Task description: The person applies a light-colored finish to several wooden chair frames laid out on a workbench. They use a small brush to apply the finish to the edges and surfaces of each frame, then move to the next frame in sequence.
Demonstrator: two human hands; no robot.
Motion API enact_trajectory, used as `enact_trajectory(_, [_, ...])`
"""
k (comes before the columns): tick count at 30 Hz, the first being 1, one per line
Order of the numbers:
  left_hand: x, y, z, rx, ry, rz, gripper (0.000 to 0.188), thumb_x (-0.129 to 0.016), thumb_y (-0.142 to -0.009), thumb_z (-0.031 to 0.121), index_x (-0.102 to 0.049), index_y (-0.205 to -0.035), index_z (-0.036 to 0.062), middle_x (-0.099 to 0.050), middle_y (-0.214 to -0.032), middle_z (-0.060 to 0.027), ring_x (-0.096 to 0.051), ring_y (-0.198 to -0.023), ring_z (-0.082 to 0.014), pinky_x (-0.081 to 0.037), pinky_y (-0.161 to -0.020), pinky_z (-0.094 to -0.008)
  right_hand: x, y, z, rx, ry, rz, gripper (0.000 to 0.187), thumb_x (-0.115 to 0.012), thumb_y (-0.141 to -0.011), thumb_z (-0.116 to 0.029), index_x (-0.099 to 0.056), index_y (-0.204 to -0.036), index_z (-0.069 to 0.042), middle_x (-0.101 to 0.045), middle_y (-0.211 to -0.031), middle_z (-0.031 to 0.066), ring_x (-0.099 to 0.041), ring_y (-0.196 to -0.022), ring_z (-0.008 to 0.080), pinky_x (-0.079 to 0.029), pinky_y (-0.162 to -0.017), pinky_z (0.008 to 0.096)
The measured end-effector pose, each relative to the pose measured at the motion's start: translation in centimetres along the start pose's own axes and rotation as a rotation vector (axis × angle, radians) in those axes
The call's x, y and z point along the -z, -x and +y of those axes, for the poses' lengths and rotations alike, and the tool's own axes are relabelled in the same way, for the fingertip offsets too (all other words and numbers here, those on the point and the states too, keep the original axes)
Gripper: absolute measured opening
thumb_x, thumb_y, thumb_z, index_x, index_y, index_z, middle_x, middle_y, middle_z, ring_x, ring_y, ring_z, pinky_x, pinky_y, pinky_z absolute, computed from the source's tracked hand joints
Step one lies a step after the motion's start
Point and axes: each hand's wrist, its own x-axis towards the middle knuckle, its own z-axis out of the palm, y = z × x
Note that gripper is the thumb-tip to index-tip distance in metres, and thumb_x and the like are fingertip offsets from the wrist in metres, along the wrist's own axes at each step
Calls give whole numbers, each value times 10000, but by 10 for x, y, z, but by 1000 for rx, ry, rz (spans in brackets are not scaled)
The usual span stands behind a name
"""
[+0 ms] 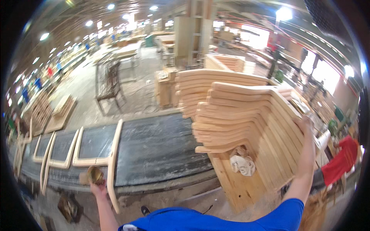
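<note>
We grip an amber cup-like container (95, 175) in our left hand (99, 188); our right hand (305, 123), closure unclear, meets the rightward stack's bent wooden rails (241, 109), likely stiff, best held mid-bend.

A woodworking shop, large and open: curved parts (239, 115) of pale wood stand stacked high, wooden frames (115, 149) lie along a dark surface (158, 146), more timber (61, 106) is piled on the floor (85, 103), and many lamps (284, 14) shine under the roof (246, 15)
</note>
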Motion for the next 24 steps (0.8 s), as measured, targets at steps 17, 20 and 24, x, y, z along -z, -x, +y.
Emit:
enact_trajectory(17, [53, -59, 26, 33, 118, -26, 511, -293, -966, 457, -410, -1283, 73, -499, -1243, -148, -536, -1086, -313, -493, -853, -530, 60, 178, -230, 1074, 14, 441, 555, -769, -637, -324, -540, -1012, 15, -549, -1001, 212, -508, -970, 385, -404, -845, 455])
enact_trajectory(20, [55, -63, 33, 53, 155, -46, 496, -262, -977, 441, -414, -1276, 76, -522, -1221, -140, -560, -1063, -310, -501, -844, -521, 50, 242, -337, 1271, -30, 388, 499, -802, -583, -346, -559, -872, -19, -557, -882, 147, -532, -895, 327, -414, -795, 439])
enact_trajectory(24, [83, -54, 48, 80, 47, 53, 495, -284, -970, 443, -421, -1281, 84, -514, -1234, -139, -550, -1079, -312, -511, -825, -503, 5, 313, -446, 1382, 161, 152, 565, -740, -619, -534, -589, -882, -58, -591, -874, 84, -552, -875, 230, -437, -765, 363])
